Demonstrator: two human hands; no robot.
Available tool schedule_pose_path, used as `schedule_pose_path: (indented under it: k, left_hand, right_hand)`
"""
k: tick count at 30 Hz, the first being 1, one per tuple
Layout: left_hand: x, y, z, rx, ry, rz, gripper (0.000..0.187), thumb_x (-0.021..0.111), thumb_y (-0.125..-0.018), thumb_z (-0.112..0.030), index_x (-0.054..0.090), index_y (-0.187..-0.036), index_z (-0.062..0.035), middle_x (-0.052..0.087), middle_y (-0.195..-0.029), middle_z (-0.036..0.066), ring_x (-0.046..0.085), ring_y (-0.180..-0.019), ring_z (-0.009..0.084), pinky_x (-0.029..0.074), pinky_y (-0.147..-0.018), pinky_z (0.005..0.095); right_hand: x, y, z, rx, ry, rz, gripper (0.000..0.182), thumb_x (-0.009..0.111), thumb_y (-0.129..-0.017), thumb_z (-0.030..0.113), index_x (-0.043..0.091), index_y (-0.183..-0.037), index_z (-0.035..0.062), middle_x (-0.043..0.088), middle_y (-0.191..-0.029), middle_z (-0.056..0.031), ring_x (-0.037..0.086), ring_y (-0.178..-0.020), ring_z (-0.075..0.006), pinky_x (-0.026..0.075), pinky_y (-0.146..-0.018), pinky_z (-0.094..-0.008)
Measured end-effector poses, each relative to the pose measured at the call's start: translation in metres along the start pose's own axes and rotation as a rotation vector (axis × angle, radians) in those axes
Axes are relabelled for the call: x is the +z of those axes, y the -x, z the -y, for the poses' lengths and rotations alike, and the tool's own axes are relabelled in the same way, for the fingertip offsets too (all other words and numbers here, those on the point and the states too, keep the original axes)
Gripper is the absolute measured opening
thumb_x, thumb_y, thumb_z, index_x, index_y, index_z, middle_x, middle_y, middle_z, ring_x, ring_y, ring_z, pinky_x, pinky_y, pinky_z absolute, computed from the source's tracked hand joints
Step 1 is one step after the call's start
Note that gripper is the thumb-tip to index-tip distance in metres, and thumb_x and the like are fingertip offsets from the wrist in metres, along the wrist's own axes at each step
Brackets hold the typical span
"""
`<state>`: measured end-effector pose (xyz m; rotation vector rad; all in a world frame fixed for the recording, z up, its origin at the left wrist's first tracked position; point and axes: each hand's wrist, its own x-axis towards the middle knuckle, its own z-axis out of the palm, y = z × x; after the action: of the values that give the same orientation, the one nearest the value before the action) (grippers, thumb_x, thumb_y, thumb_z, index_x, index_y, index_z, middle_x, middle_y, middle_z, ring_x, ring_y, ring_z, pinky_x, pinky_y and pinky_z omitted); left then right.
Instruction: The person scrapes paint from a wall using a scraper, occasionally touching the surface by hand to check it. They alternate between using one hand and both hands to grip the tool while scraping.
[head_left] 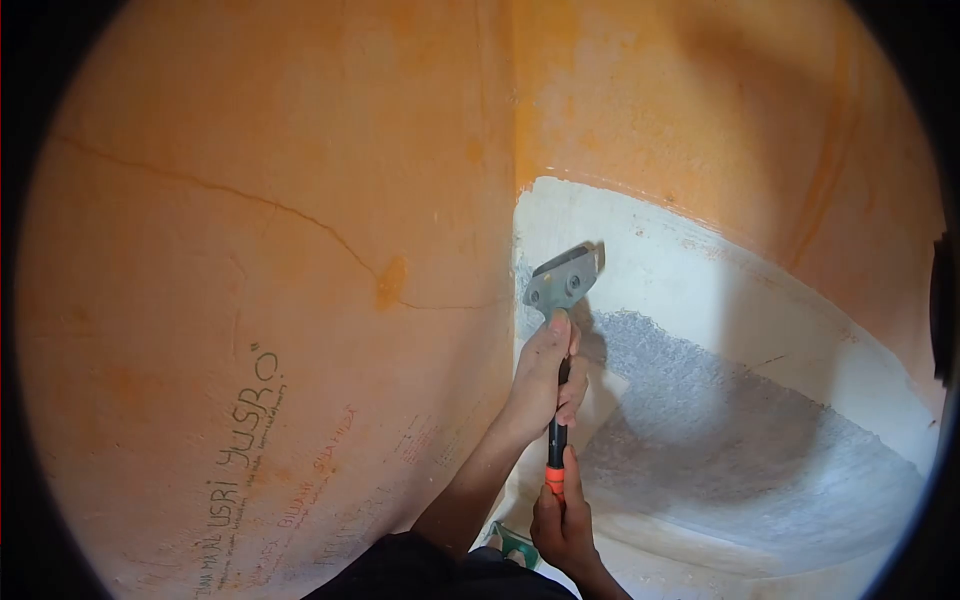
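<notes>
A long-handled wall scraper (558, 432) with a grey metal head, black shaft and orange band is held close to the wall near the corner. My left hand (548, 368) wraps round the shaft just below the head, its thumb laid up against the metal. Lower down, my right hand (563, 518) grips the handle at the orange band. The head overlaps a pale stripped area (660, 245) of the right wall. Below that, a rough grey area (700, 430) of bare plaster shows.
Orange paint covers the left wall (300, 120), which has a long crack and handwriting. More orange paint (640, 80) borders the stripped area above. A green and white object (515, 546) lies low between my arms. Something dark (942, 310) stands at the right edge.
</notes>
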<state>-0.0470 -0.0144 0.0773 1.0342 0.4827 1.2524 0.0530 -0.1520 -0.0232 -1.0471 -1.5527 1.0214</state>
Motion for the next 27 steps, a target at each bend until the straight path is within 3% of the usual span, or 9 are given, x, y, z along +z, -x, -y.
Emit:
schedule_pose_path:
  k: [11, 17, 19, 27]
  left_hand:
    - [0.001, 0.000, 0.002, -0.021, 0.040, 0.007, 0.042, 0.031, -0.103, -0.052, 0.036, -0.088, -0.0136, 0.032, -0.045, -0.001, 0.029, -0.030, 0.0075, 0.029, -0.028, 0.0227]
    - [0.003, 0.002, -0.004, 0.002, 0.054, -0.009, 0.043, 0.031, -0.102, -0.053, 0.037, -0.088, -0.0132, 0.032, -0.045, -0.001, 0.029, -0.029, 0.0082, 0.028, -0.028, 0.0227]
    - [0.005, -0.001, -0.005, -0.013, 0.071, -0.011, 0.043, 0.031, -0.102, -0.053, 0.037, -0.088, -0.0131, 0.032, -0.045, -0.001, 0.029, -0.029, 0.0083, 0.028, -0.028, 0.0227]
    - [0.006, -0.005, -0.016, 0.072, 0.062, -0.008, 0.043, 0.031, -0.102, -0.054, 0.037, -0.088, -0.0133, 0.032, -0.046, -0.002, 0.029, -0.029, 0.0081, 0.028, -0.028, 0.0226]
  right_hand:
    - [-0.001, -0.001, 0.008, -0.031, -0.037, 0.017, 0.062, 0.039, -0.100, 0.009, 0.006, -0.152, -0.0005, 0.047, -0.065, 0.0016, 0.045, -0.053, -0.0046, 0.039, -0.050, -0.0220]
    - [-0.005, -0.001, 0.017, 0.050, -0.051, 0.038, 0.062, 0.040, -0.099, 0.007, 0.008, -0.151, -0.0025, 0.048, -0.065, 0.0004, 0.045, -0.053, -0.0054, 0.039, -0.050, -0.0226]
    - [-0.007, -0.008, 0.021, -0.110, 0.166, -0.013, 0.061, 0.040, -0.099, 0.007, 0.010, -0.151, -0.0038, 0.049, -0.065, -0.0001, 0.046, -0.054, -0.0061, 0.040, -0.051, -0.0232]
    - [-0.007, -0.010, 0.023, -0.025, 0.013, 0.027, 0.063, 0.042, -0.098, 0.007, 0.010, -0.151, -0.0035, 0.050, -0.066, -0.0019, 0.048, -0.056, -0.0070, 0.041, -0.053, -0.0241]
